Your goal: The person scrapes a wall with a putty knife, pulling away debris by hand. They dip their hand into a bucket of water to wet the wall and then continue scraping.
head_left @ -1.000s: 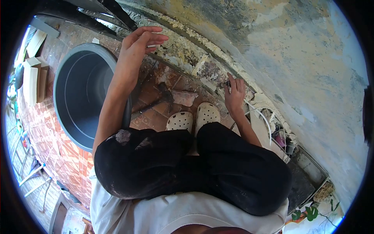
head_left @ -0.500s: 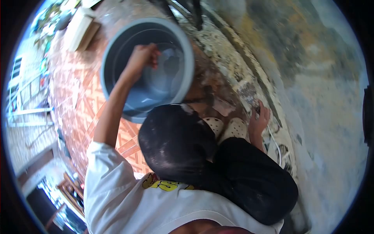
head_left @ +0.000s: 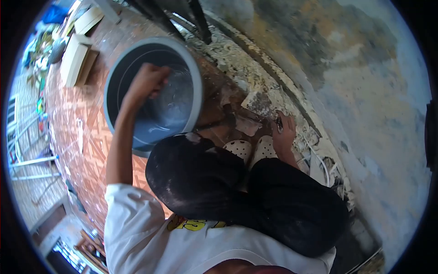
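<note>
A large grey tub [head_left: 197, 98] with water in its bottom stands on the tiled floor. Over its inside, my left hand [head_left: 147, 82] hangs with the fingers curled in; what they hold, if anything, is hidden. My right hand [head_left: 285, 131] is low beside the foot of the wall, its fingers closed around a small dark and grey thing that is too small to name. Right by that hand lies a rough flat chunk [head_left: 258, 103] on the crumbled ledge. A pale flat fragment [head_left: 247, 126] rests on the floor between the tub and my right hand.
My white perforated clogs [head_left: 263, 150] are just below the fragment. A stained wall [head_left: 365, 100] rises on the right, with a white cable [head_left: 321, 165] along its broken base. Dark legs [head_left: 199, 20] stand behind the tub. A cream box [head_left: 75, 61] is at the upper left.
The view has shifted, so the tub and both hands appear further left. My left hand is still over the tub with curled fingers, and my right hand remains by the rough chunk.
</note>
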`<state>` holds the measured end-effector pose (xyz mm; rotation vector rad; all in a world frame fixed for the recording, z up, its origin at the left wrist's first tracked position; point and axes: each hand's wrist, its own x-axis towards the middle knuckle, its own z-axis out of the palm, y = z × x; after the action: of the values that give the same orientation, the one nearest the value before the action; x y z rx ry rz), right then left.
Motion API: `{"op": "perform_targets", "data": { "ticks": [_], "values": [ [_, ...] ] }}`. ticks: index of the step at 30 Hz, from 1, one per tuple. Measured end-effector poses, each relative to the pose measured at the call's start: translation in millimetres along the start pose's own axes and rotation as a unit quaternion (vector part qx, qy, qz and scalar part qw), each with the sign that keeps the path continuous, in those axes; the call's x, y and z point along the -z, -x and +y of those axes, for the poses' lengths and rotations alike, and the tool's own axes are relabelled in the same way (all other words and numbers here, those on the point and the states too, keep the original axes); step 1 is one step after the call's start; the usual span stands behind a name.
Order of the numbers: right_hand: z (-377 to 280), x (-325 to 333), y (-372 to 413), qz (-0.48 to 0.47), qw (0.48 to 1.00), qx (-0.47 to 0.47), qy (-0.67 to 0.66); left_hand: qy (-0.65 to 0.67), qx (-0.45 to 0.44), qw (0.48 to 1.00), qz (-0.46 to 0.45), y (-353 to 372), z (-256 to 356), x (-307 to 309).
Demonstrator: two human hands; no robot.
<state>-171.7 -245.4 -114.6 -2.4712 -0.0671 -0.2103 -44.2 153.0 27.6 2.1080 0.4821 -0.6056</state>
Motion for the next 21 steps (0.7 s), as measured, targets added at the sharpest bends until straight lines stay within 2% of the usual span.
{"op": "perform_targets", "data": {
  "ticks": [1,4,6,8,13,17,20,21],
  "values": [
    [-3.6,2.0,-3.7,-0.002,1.000,-0.013,-0.022,-0.020,-0.031,0.999,0.014,17.0,29.3,14.2],
    [-8.8,7.8,-17.9,0.033,0.999,0.019,-0.006,-0.081,-0.169,0.981,-0.059,35.2,97.7,-3.4],
    [-9.8,9.1,-23.2,0.020,1.000,-0.005,-0.005,-0.066,-0.248,0.954,-0.155,27.0,126.8,-38.2],
    [-10.9,10.9,-27.8,0.011,1.000,-0.019,0.002,-0.063,-0.260,0.933,-0.239,13.9,143.1,-74.7],
    [-11.8,20.0,-28.0,-0.028,0.998,-0.063,0.004,-0.157,-0.284,0.917,-0.233,-20.4,144.8,-113.7],
    [-6.5,15.6,-22.3,-0.006,0.998,-0.060,0.028,-0.109,-0.286,0.919,-0.248,-31.4,138.2,-119.8],
    [-11.4,18.7,-25.0,-0.008,0.997,-0.074,-0.009,-0.140,-0.339,0.917,-0.157,-40.3,118.8,-126.6],
    [-18.6,23.6,-27.2,-0.014,0.996,-0.088,-0.027,-0.135,-0.293,0.933,-0.162,-36.0,119.1,-129.0]
  ]
}}
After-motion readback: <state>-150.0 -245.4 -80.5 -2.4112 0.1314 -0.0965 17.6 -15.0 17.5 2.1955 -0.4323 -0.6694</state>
